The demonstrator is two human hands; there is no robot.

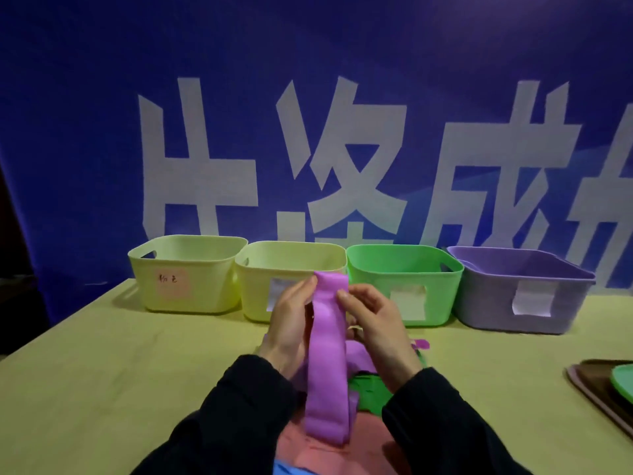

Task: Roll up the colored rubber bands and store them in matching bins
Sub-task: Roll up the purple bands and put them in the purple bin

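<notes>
Head camera, looking down over dark sleeves: nearest the wearer, below the grip, a pink band (308, 447) and a sliver of a blue band (284, 469) lie on the table (102, 371), with a green band (371, 394) just right of the hanging purple strip. Above them both hands meet at the upper end of the purple band (329, 354) — the left hand (289, 323) with fingertips pressed to its left edge, the right hand (371, 320) pinching its right edge between thumb and fingers. The band hangs flat and unrolled from the grip to near the pink one, so rolling of this piece looks barely begun, if at all. Beyond the grip stand four bins in a row: a pale yellow bin (186, 272) far left with a pink label, a second yellow bin (291, 269) directly behind the hands, a green bin (404, 282) behind and right, and a purple bin (520, 289) farthest right — the likely home for this band. No rolled band shows inside any bin, though their floors are mostly hidden. By this view, at least four bands remain to roll and store. Stacked trays (603, 385) sit at the far right edge; a blue banner (308, 97) with white characters hangs behind.
</notes>
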